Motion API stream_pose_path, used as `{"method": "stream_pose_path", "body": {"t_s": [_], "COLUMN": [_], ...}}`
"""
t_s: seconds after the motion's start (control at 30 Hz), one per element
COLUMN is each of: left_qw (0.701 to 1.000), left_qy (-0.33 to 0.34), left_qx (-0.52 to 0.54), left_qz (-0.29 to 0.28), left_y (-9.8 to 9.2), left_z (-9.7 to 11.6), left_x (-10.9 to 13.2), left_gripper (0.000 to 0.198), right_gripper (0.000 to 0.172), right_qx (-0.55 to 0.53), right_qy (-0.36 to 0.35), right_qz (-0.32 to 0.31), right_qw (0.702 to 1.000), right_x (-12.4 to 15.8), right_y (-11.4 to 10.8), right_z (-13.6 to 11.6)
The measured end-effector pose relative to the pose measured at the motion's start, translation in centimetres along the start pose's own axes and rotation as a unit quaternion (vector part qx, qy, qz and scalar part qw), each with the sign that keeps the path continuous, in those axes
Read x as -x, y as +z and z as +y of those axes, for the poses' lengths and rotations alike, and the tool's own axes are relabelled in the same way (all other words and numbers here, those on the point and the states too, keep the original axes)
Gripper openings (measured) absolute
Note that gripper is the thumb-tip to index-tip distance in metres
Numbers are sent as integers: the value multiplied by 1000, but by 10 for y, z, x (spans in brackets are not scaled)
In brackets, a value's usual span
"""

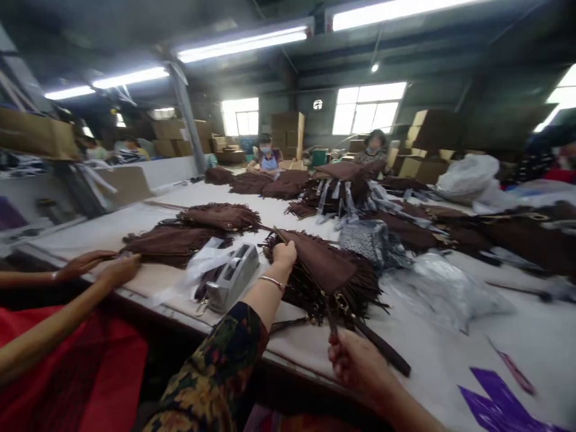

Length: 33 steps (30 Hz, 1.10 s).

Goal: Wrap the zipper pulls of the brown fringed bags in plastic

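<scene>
A brown fringed bag (pixel 321 264) lies on top of other fringed pieces on the pale table directly before me. At its far left corner, the fingers of my left hand (pixel 284 255) are closed on the bag's edge. My right hand (pixel 355 360), nearer the table's front edge, is closed round a narrow brown strap (pixel 332 318) by the bag's metal rings. Beside the right hand a dark strap (pixel 384 345) slants over the table. A grey tape dispenser (pixel 234 276) stands left of my left forearm.
Another person's hands (pixel 119 270) are at the left table edge, near stacked brown fringed bags (pixel 175 243). Clear plastic bags (pixel 445 288) and a patterned bundle (pixel 371 240) lie to the right. Near right are pink-handled snips (pixel 517 372) and purple packets (pixel 499 399). Two people sit opposite.
</scene>
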<state>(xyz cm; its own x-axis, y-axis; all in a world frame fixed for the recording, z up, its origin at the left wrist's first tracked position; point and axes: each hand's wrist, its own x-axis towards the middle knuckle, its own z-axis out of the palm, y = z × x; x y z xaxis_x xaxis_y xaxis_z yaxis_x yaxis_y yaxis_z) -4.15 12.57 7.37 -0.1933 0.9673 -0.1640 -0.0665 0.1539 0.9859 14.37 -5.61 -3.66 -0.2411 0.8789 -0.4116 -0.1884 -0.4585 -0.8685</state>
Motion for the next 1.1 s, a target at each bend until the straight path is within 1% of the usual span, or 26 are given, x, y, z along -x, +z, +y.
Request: {"method": "stream_pose_path", "body": {"t_s": [0.03,0.07,0.1,0.13,0.17,0.23,0.27,0.3,0.33,0.37,0.4,0.43,0.47,0.5,0.53,0.6,0.7,0.77,0.8,0.83,0.87,0.93,0.97,1.0,1.03,1.1], "left_qw": [1000,999,998,995,990,971,965,964,967,970,969,966,962,958,955,956,958,955,953,952,953,955,956,957,958,959], "left_qy": [8,14,29,57,94,182,201,195,167,123,73,26,-12,-40,-60,-85,-110,-109,-105,-101,-98,-104,-112,-121,-128,-144], "left_qx": [-23,-37,-49,-66,-86,-139,-162,-178,-186,-182,-173,-163,-154,-147,-141,-128,-100,-92,-93,-95,-95,-90,-86,-80,-71,-47], "left_qz": [13,22,34,49,63,76,52,7,-50,-108,-158,-197,-227,-245,-253,-249,-243,-260,-268,-272,-272,-264,-258,-252,-246,-241], "left_y": [1,0,0,-2,-3,-3,-2,1,4,9,14,19,24,29,34,42,51,55,56,57,57,55,54,52,50,48], "left_z": [-1,-3,-6,-11,-17,-38,-52,-67,-82,-96,-109,-120,-128,-133,-136,-138,-139,-143,-146,-149,-151,-153,-153,-151,-148,-140], "left_x": [0,1,4,10,19,44,59,75,91,106,119,129,137,142,144,144,141,140,140,140,141,141,141,142,142,144], "left_gripper": [3,5,10,16,21,25,20,13,6,8,13,15,15,15,14,14,22,28,30,31,32,37,40,43,45,49], "right_gripper": [35,33,30,26,22,19,20,23,29,32,32,27,19,12,9,8,9,22,29,31,28,14,9,9,11,16], "right_qx": [77,153,227,295,358,476,529,578,621,658,687,708,722,729,730,719,686,674,673,675,680,692,699,706,712,713], "right_qy": [-23,-54,-96,-147,-199,-288,-314,-322,-314,-296,-275,-256,-241,-234,-236,-261,-308,-312,-305,-295,-284,-271,-268,-261,-252,-232], "right_qz": [19,47,80,116,152,209,229,243,250,252,250,247,244,243,245,250,270,292,301,305,307,300,291,278,264,239], "right_qw": [997,986,966,937,899,804,754,709,673,645,625,610,601,596,593,594,601,603,604,604,603,598,596,596,600,617], "right_x": [0,0,0,1,2,2,2,0,-1,-2,-2,-2,-1,1,4,8,7,1,-3,-6,-9,-10,-8,-3,3,20], "right_y": [-3,-8,-15,-24,-33,-49,-56,-62,-66,-70,-72,-73,-74,-74,-74,-75,-77,-82,-85,-88,-90,-93,-92,-90,-87,-77], "right_z": [2,3,2,-1,-5,-15,-19,-23,-26,-27,-28,-28,-27,-27,-28,-29,-31,-31,-30,-29,-29,-28,-28,-28,-27,-21]}}
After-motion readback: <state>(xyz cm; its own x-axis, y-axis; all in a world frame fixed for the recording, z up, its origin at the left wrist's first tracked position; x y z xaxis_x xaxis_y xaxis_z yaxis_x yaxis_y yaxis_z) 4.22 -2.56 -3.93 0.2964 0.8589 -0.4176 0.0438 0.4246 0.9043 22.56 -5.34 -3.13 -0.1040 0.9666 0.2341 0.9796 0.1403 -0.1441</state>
